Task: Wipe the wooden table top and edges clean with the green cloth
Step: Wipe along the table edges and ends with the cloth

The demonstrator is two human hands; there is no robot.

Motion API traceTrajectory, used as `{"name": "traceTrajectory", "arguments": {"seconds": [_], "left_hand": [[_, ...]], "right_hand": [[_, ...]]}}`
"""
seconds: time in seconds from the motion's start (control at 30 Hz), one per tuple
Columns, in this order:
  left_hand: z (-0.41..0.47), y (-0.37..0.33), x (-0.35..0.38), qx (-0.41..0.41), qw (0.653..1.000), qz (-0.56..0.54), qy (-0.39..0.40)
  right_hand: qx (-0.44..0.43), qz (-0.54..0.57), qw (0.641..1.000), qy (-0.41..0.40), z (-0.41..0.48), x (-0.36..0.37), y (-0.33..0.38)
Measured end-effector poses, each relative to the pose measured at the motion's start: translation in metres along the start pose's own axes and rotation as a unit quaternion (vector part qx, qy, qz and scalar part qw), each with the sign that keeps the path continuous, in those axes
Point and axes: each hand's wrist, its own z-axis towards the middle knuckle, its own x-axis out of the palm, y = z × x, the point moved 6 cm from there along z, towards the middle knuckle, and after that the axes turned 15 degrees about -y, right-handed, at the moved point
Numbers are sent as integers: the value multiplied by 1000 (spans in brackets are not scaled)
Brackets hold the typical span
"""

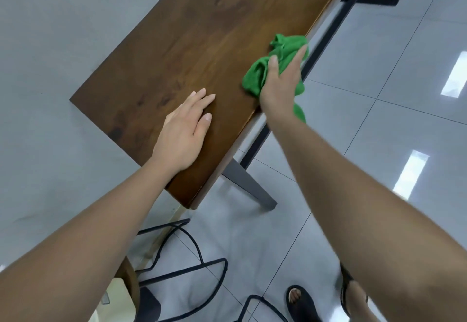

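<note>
While my left hand (185,132) lies flat and open on the wooden tabletop (177,51), my right hand (280,79) presses the bunched green cloth (257,74) against the tabletop's right edge, fingers spread over it, part of the cloth hanging past the edge.

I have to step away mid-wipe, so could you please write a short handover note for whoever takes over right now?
Left hand: open, flat on the wooden table, bracing.
Right hand: gripping the green cloth, bunched at the table's right long edge, part of it hanging over.
Done: cannot tell from the picture how much has been wiped.
Left: run the cloth along the edges and over the top; nothing else lies on it.
</note>
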Motion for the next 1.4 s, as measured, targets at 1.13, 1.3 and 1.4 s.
{"name": "traceTrajectory", "arguments": {"seconds": [1.13, 1.3, 1.4], "left_hand": [[-47, 23, -41, -190, 958, -200, -78], [-101, 25, -57, -285, 912, -278, -102], [-130, 20, -67, -352, 864, -341, -116]], "right_hand": [[124, -1, 946, 299, -306, -79, -42], [175, -36, 905, 385, -300, -102, -9], [137, -62, 893, 425, -286, -96, 17]]}}
